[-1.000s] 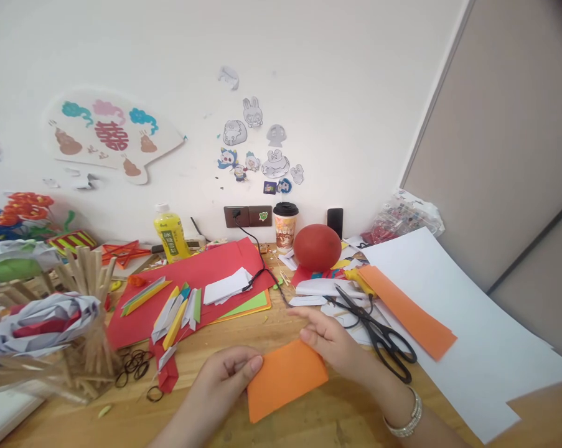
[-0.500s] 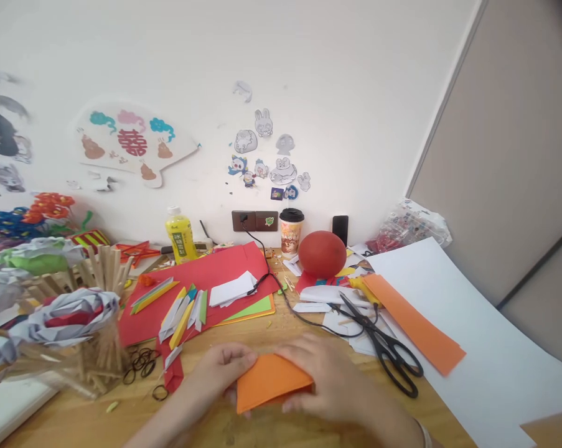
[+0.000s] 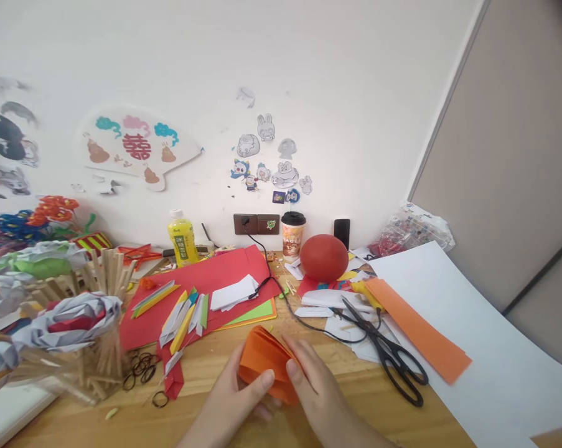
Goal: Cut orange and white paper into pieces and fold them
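A folded piece of orange paper (image 3: 266,359) is held between my two hands near the front of the wooden table, its layers slightly fanned at the top. My left hand (image 3: 244,393) grips its left side, thumb across the front and fingers behind. On the right side, my right hand (image 3: 312,379) pinches the paper with its thumb on the near face. Part of the fingers of both hands is hidden behind the paper. To the right lie black-handled scissors (image 3: 389,351) and long orange paper strips (image 3: 418,330).
Red paper (image 3: 243,264) carries folded strips and white paper pieces (image 3: 234,292). Black elastic bands (image 3: 143,368) lie left, beside wooden sticks and paper flowers (image 3: 82,320). Behind stand a yellow bottle (image 3: 182,239), a lidded cup (image 3: 292,236) and a red balloon (image 3: 324,258). A black cable (image 3: 292,311) crosses the table.
The orange paper has been turned from lying flat to upright, so its layered edges show. Both hands have rotated with it, thumbs now on its near face. The view has shifted slightly.
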A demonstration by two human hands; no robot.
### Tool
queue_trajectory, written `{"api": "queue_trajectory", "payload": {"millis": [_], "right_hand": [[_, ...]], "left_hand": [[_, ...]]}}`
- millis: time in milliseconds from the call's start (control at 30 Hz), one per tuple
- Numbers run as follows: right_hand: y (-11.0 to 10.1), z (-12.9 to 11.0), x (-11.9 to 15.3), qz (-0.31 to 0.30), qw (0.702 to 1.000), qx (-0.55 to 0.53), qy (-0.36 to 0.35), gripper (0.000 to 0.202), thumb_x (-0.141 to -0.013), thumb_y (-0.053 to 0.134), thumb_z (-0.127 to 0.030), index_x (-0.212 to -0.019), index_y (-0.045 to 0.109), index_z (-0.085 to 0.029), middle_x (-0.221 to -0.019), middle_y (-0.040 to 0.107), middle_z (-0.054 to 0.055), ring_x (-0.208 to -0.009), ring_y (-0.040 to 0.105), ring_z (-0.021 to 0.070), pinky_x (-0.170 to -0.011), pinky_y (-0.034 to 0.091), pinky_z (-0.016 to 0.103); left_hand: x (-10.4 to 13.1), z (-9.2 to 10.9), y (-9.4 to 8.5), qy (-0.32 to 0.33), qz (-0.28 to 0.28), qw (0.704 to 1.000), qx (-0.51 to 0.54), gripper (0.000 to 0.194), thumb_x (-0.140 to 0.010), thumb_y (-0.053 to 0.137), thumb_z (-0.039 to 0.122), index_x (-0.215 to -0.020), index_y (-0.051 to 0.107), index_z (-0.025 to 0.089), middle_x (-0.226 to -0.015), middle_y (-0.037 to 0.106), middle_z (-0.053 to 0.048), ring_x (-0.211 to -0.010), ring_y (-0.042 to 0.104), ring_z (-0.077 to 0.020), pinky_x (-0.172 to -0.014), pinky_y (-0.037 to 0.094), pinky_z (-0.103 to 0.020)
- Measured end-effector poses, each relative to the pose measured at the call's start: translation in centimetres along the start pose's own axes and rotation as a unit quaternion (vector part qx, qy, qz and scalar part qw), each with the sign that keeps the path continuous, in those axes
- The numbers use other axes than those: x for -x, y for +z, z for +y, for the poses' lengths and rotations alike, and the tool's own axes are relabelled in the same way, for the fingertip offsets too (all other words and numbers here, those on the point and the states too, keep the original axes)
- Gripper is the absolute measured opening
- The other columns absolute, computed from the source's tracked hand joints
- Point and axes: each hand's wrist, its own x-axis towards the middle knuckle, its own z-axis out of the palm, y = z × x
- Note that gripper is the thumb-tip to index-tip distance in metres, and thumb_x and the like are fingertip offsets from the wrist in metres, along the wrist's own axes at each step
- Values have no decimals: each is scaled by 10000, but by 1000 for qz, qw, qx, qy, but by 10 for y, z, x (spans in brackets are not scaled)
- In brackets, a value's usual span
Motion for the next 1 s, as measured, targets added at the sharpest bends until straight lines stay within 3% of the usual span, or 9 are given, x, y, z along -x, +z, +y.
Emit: {"api": "queue_trajectory", "payload": {"millis": [133,233,333,433,600,667,767,867,1000], "right_hand": [[-2,-2,1,-26,999,0,26,513,-908,303,-492,-1352,370,-245,-1364,427,71,-1287,330,239,-1055,297,410],[-9,-6,-2,-32,999,13,-19,436,-933,275,-413,-1287,456,-234,-1236,530,81,-1177,449,223,-992,367,368],[-13,-10,-4,-41,992,86,-80,380,-911,362,-384,-1230,500,-230,-1114,555,89,-1040,505,235,-905,406,375],[-13,-13,-4,-58,981,159,-97,495,-803,551,-436,-1243,467,-225,-1089,528,93,-1009,480,262,-873,395,391],[-3,-12,-4,-66,981,173,-56,452,-718,600,-278,-1154,490,-233,-1008,527,49,-913,507,228,-761,411,322],[0,-9,-5,-65,986,144,-50,453,-685,588,-210,-1128,494,-233,-991,537,40,-869,524,215,-718,413,300],[3,-3,-7,-31,993,88,-70,334,-699,490,-107,-1013,531,-215,-922,577,27,-825,542,189,-711,409,276],[2,1,-8,-7,995,33,-97,285,-721,392,-48,-915,532,-202,-843,601,14,-764,556,160,-696,414,248],[-2,0,-8,-50,987,78,-129,252,-717,408,-57,-872,538,-207,-834,615,10,-750,555,161,-674,403,243]], "left_hand": [[5,4,4,-15,36,999,0,717,-559,723,544,-1100,445,165,-667,685,-15,-558,653,-207,-508,525,-298],[1,7,-2,-13,28,999,-44,618,-629,669,511,-1101,469,166,-619,677,3,-491,638,-201,-478,520,-300],[-2,6,-9,67,59,984,-152,497,-676,624,442,-1087,522,181,-790,708,-38,-644,674,-231,-535,542,-308],[0,-2,-13,155,88,943,-279,412,-713,594,362,-1095,554,212,-980,694,-55,-867,660,-245,-719,541,-324],[2,-18,-14,222,44,897,-380,486,-706,639,309,-1173,510,261,-1152,631,-66,-1010,604,-254,-864,481,-358],[2,-18,-12,216,35,899,-380,538,-687,671,327,-1188,488,257,-1173,617,-84,-1028,591,-264,-875,471,-363],[3,-13,-9,183,25,924,-336,550,-741,605,369,-1235,404,237,-1133,625,-101,-873,641,-230,-724,521,-316],[4,-8,-9,177,18,930,-321,470,-804,490,347,-1243,372,229,-1053,640,-81,-684,632,-178,-567,501,-263],[5,-4,-9,191,-11,888,-419,205,-826,430,248,-973,572,233,-927,657,-43,-804,614,-195,-721,468,-279]]}}
